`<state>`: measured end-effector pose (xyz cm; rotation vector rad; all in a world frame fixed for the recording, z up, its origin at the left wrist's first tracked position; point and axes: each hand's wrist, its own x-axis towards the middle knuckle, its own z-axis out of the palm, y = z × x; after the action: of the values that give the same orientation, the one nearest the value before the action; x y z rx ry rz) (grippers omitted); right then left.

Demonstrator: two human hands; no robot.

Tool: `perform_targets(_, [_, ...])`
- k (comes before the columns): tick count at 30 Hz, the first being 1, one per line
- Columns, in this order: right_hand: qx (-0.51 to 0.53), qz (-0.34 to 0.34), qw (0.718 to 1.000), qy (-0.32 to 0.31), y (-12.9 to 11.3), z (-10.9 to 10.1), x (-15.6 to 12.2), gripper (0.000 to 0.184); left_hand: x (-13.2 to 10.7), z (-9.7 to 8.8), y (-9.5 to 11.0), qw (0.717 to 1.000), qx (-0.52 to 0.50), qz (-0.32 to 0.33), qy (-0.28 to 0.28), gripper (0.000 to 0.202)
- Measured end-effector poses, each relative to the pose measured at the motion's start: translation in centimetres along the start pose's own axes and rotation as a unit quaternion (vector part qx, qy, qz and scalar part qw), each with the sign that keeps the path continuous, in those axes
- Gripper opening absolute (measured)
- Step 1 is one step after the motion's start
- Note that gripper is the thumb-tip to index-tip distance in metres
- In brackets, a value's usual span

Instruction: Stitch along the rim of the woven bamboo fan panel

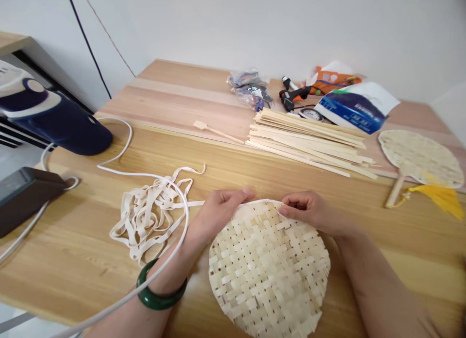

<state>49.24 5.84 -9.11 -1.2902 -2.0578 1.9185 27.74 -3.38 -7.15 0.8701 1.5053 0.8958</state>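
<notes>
The left hand point(222, 207) pinches the white tape point(158, 194), the right hand point(309, 211) the woven disc point(269, 275); only its top rim looks edged, the rest bare.

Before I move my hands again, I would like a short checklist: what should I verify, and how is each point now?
1. Right hand pinching the edge of the woven disc: ok.
2. White strip lying along the disc's top edge between the hands: ok.
3. Left hand gripping firmly: cannot tell, most fingers are hidden.
4. Strip pile neatly laid: not ok, loops are tangled.
5. White cable out of the way: not ok, it crosses before the left forearm.
6. Glue gun away from the hands: ok.
</notes>
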Motion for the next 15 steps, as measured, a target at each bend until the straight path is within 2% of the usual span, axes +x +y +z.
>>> perform_targets(2, [0.021,0.016,1.0,0.012,0.11,-0.12,-0.04,0.037,0.15,-0.27,0.14,0.999,-0.025,-0.026,0.007,0.045])
perform_targets(5, [0.042,0.034,0.998,0.036,0.14,-0.27,-0.13,0.041,0.41,-0.64,0.23,0.998,-0.045,-0.045,-0.01,0.046])
perform_targets(11, [0.075,0.034,0.996,0.04,0.16,-0.37,-0.19,0.038,0.67,-0.94,-0.12,0.995,-0.095,-0.021,-0.033,0.048])
perform_targets(15, [0.097,0.038,0.993,0.047,0.37,-0.47,-0.15,0.037,0.72,-0.81,-0.28,0.994,-0.102,-0.01,-0.022,0.046])
